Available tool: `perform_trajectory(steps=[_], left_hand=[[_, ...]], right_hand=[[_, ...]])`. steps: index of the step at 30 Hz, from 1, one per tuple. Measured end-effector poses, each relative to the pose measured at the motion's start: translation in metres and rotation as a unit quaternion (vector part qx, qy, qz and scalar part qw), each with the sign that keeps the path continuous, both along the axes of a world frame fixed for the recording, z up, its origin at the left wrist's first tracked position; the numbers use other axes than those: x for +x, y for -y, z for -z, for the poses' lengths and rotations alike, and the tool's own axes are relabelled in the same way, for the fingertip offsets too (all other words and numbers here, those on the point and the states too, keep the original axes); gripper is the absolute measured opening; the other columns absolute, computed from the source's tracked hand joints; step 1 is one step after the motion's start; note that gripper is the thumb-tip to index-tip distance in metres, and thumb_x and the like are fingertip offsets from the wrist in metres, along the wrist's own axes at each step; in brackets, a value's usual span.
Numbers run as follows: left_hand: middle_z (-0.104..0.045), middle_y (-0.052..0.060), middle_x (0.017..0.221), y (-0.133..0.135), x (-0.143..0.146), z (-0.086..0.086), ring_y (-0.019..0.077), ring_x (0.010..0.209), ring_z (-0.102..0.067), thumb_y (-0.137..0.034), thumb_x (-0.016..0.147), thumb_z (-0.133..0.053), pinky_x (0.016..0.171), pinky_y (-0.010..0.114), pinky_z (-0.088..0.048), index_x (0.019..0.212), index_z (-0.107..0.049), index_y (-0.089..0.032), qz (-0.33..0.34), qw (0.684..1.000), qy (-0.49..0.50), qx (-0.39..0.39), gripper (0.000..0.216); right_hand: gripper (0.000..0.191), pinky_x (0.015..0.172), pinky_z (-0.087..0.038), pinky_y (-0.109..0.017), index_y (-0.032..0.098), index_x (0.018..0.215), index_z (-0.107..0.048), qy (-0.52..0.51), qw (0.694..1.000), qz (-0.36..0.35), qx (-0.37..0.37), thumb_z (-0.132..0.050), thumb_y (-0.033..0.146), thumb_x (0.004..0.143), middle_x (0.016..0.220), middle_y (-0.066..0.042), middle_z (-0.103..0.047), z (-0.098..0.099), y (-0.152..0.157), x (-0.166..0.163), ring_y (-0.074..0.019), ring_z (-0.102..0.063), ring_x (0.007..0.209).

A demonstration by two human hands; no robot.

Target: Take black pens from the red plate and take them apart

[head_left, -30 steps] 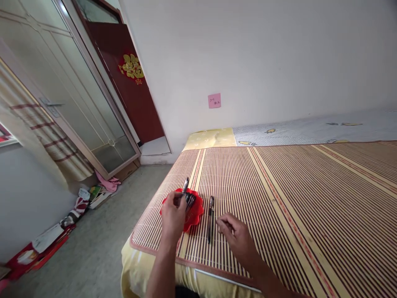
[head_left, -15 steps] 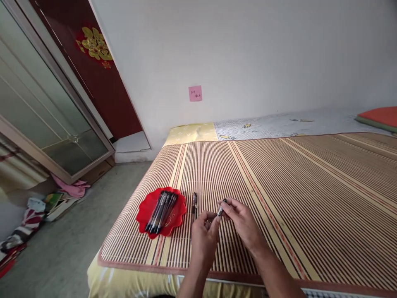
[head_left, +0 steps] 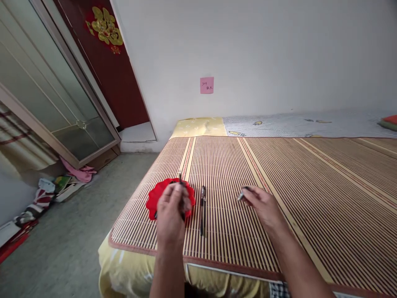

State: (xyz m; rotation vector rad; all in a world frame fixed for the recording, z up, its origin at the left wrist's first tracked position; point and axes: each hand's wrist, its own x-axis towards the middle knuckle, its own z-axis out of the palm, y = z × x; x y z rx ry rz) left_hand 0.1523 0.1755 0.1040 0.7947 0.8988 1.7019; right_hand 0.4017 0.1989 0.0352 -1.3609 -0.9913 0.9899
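My left hand [head_left: 170, 213] is closed around a thin pen [head_left: 180, 179] whose tip sticks up past my fingers, held over a red scalloped plate [head_left: 155, 196] near the mat's front left corner. Dark pens in the plate are mostly hidden behind that hand. A black pen [head_left: 202, 203] lies on the striped bamboo mat [head_left: 279, 178] just right of the plate. My right hand [head_left: 262, 205] rests on the mat further right, fingers pinched on a small pen cap [head_left: 241, 195].
The mat covers a bed with a yellow sheet [head_left: 198, 126]; its front edge is close to me. A pink note [head_left: 206, 85] is on the wall. Clothes and papers [head_left: 62, 186] lie on the floor by a glass door at left.
My hands, together over the mat half a second ago, have parted: the left moved back over the red plate with the pen, the right moved right holding the cap.
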Motion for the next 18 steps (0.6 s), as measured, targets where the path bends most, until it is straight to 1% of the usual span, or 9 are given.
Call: perform_trajectory(steps=[1, 2, 3, 6, 9, 11, 13, 16, 18], left_hand=[[-0.064, -0.003, 0.070, -0.003, -0.010, -0.003, 0.0046, 0.048, -0.051, -0.035, 0.076, -0.082, 0.043, 0.014, -0.039, 0.083, -0.062, -0.017, -0.052, 0.998, 0.032, 0.007, 0.028], [-0.064, -0.003, 0.070, -0.005, -0.018, -0.004, 0.0049, 0.047, -0.051, -0.035, 0.074, -0.083, 0.043, 0.014, -0.039, 0.083, -0.062, -0.016, -0.082, 0.995, 0.054, 0.009, 0.030], [-0.064, -0.003, 0.070, -0.006, -0.023, -0.004, 0.0052, 0.047, -0.051, -0.035, 0.073, -0.084, 0.042, 0.015, -0.040, 0.083, -0.062, -0.016, -0.095, 0.993, 0.068, 0.007, 0.031], [-0.064, -0.003, 0.068, -0.004, -0.026, -0.003, 0.0061, 0.047, -0.052, -0.035, 0.069, -0.088, 0.042, 0.015, -0.042, 0.082, -0.063, -0.015, -0.072, 0.994, 0.080, -0.002, 0.035], [-0.064, -0.002, 0.067, -0.002, -0.024, -0.002, 0.0055, 0.047, -0.052, -0.036, 0.067, -0.090, 0.043, 0.014, -0.042, 0.081, -0.064, -0.014, -0.046, 0.996, 0.078, -0.006, 0.037], [-0.064, -0.002, 0.067, -0.003, -0.024, -0.002, 0.0052, 0.047, -0.052, -0.037, 0.067, -0.090, 0.042, 0.013, -0.041, 0.081, -0.064, -0.014, -0.040, 0.996, 0.074, -0.010, 0.037], [-0.064, -0.002, 0.067, -0.004, -0.025, -0.001, 0.0053, 0.047, -0.052, -0.036, 0.067, -0.090, 0.042, 0.013, -0.041, 0.081, -0.064, -0.014, -0.039, 0.996, 0.073, -0.014, 0.037], [-0.064, -0.002, 0.068, -0.006, -0.026, 0.001, 0.0053, 0.047, -0.052, -0.037, 0.067, -0.089, 0.042, 0.013, -0.041, 0.082, -0.064, -0.014, -0.036, 0.997, 0.071, -0.017, 0.037], [-0.064, -0.002, 0.067, -0.006, -0.026, 0.002, 0.0054, 0.047, -0.051, -0.038, 0.067, -0.089, 0.042, 0.014, -0.041, 0.082, -0.063, -0.014, -0.029, 0.997, 0.069, -0.023, 0.038]], right_hand=[[0.037, 0.069, -0.056, -0.032, 0.016, 0.103, -0.075, 0.031, 0.999, -0.036, -0.009, -0.079, 0.044, 0.080, 0.093, -0.010, -0.077, -0.004, -0.007, -0.014, -0.0214, -0.072, 0.081], [0.029, 0.067, -0.056, -0.031, 0.015, 0.101, -0.074, 0.065, 0.995, -0.070, -0.017, -0.076, 0.038, 0.083, 0.092, -0.010, -0.077, -0.006, -0.016, -0.028, -0.0200, -0.072, 0.079], [0.021, 0.065, -0.055, -0.028, 0.015, 0.097, -0.073, 0.103, 0.989, -0.101, -0.029, -0.073, 0.033, 0.086, 0.090, -0.009, -0.077, -0.008, -0.026, -0.041, -0.0180, -0.072, 0.076], [0.009, 0.059, -0.052, -0.023, 0.014, 0.095, -0.069, 0.187, 0.968, -0.148, -0.075, -0.066, 0.022, 0.091, 0.081, -0.005, -0.075, -0.005, -0.058, -0.071, -0.0137, -0.070, 0.067], [0.007, 0.053, -0.049, -0.022, 0.013, 0.093, -0.070, 0.225, 0.957, -0.151, -0.105, -0.066, 0.019, 0.090, 0.077, -0.004, -0.074, 0.004, -0.080, -0.083, -0.0134, -0.068, 0.060], [0.008, 0.051, -0.047, -0.023, 0.013, 0.089, -0.072, 0.251, 0.949, -0.149, -0.118, -0.065, 0.018, 0.091, 0.076, -0.005, -0.074, 0.007, -0.087, -0.087, -0.0142, -0.068, 0.059], [0.011, 0.051, -0.047, -0.023, 0.013, 0.088, -0.073, 0.277, 0.942, -0.146, -0.122, -0.064, 0.018, 0.091, 0.081, -0.008, -0.076, 0.008, -0.088, -0.089, -0.0148, -0.069, 0.061], [0.015, 0.054, -0.048, -0.023, 0.012, 0.101, -0.075, 0.310, 0.933, -0.137, -0.118, -0.064, 0.018, 0.092, 0.097, -0.010, -0.078, 0.006, -0.086, -0.092, -0.0146, -0.071, 0.065], [0.023, 0.058, -0.050, -0.023, 0.013, 0.113, -0.073, 0.328, 0.928, -0.134, -0.112, -0.064, 0.018, 0.092, 0.102, -0.010, -0.078, 0.005, -0.085, -0.093, -0.0146, -0.071, 0.068]])
